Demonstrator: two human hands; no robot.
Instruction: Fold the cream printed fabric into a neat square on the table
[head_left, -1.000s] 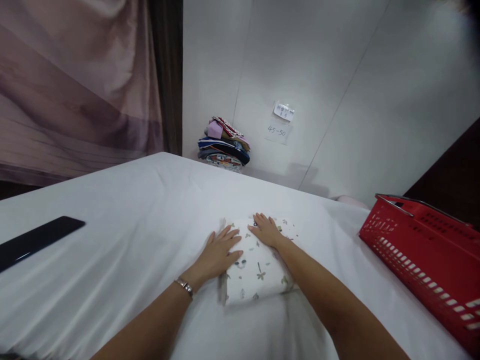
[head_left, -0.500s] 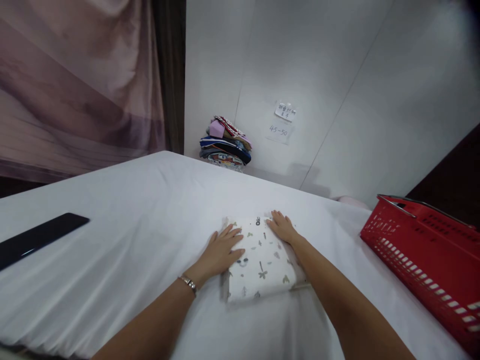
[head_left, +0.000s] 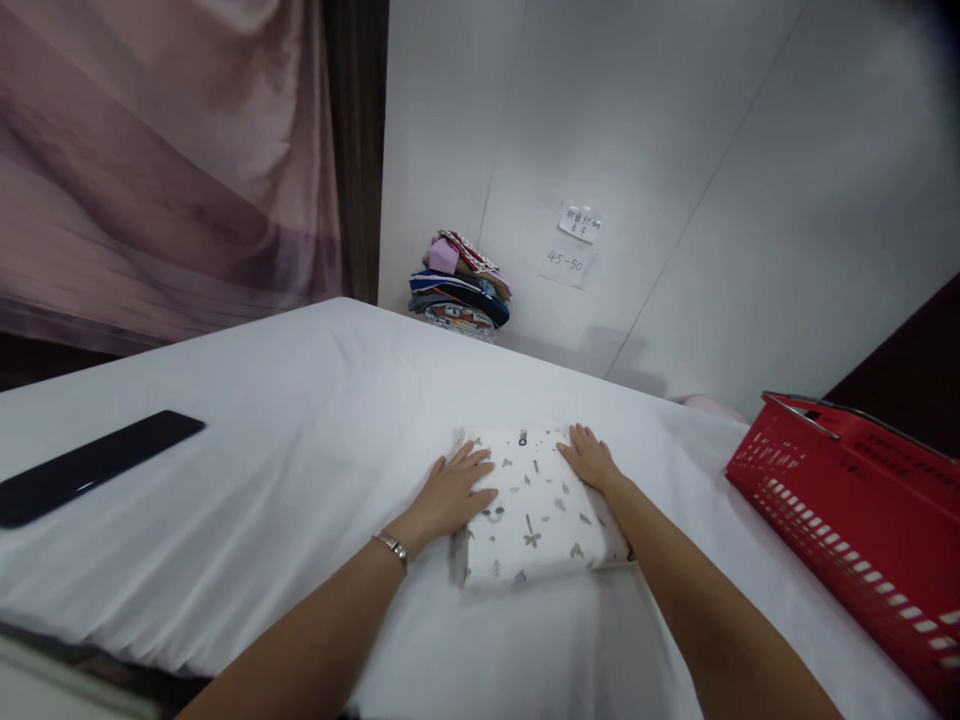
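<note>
A folded white cloth (head_left: pixel 536 510) with small grey and tan prints lies flat on the white-covered table. My left hand (head_left: pixel 452 490) rests on its left edge, fingers spread over the fabric. At the far right corner of the cloth, my right hand (head_left: pixel 589 458) lies with its fingers stretched out. Both palms face down, and neither hand grips anything. A bracelet (head_left: pixel 393 550) circles my left wrist. Part of the cloth's right side is hidden behind my right forearm.
To the right stands a red plastic basket (head_left: pixel 862 500) with a metal handle. A long black flat object (head_left: pixel 101 465) lies on the table (head_left: pixel 315 400) at left. Folded clothes (head_left: pixel 461 285) are stacked by the wall beyond the far edge. Paper notes (head_left: pixel 570 250) hang there.
My right hand has slid slightly to the right along the cloth's far edge. The left hand keeps its place on the left edge. The whole view has shifted a little.
</note>
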